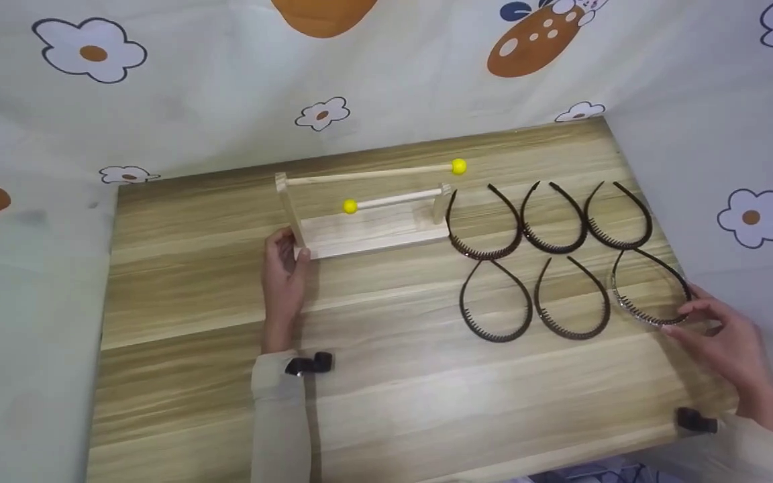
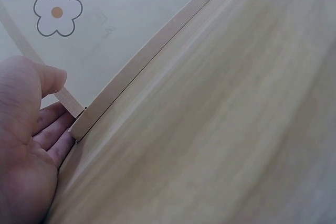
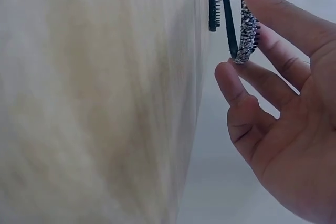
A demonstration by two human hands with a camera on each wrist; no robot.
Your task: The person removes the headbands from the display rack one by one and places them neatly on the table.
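At the near left end of a pale wooden rack (image 1: 373,236), my left hand (image 1: 282,282) grips the foot of its taller upright, thumb in front and fingers behind. Two rods with yellow ball tips (image 1: 459,166) stick out from the rack's uprights. At the table's right side, my right hand (image 1: 729,342) pinches the rim of a toothed headband (image 1: 639,314). Silvery stones cover that headband's outer side (image 3: 248,32) in the right wrist view, where it stands tilted off the table. Several dark headbands (image 1: 499,339) lie in two rows between the rack and this hand.
The wood-grain table (image 1: 386,376) reaches back to a pale curtain (image 1: 212,100) printed with flowers, which also hangs along both sides. Black wrist cameras (image 1: 313,363) sit on both sleeves. Some cables (image 1: 618,469) show below the table's front edge.
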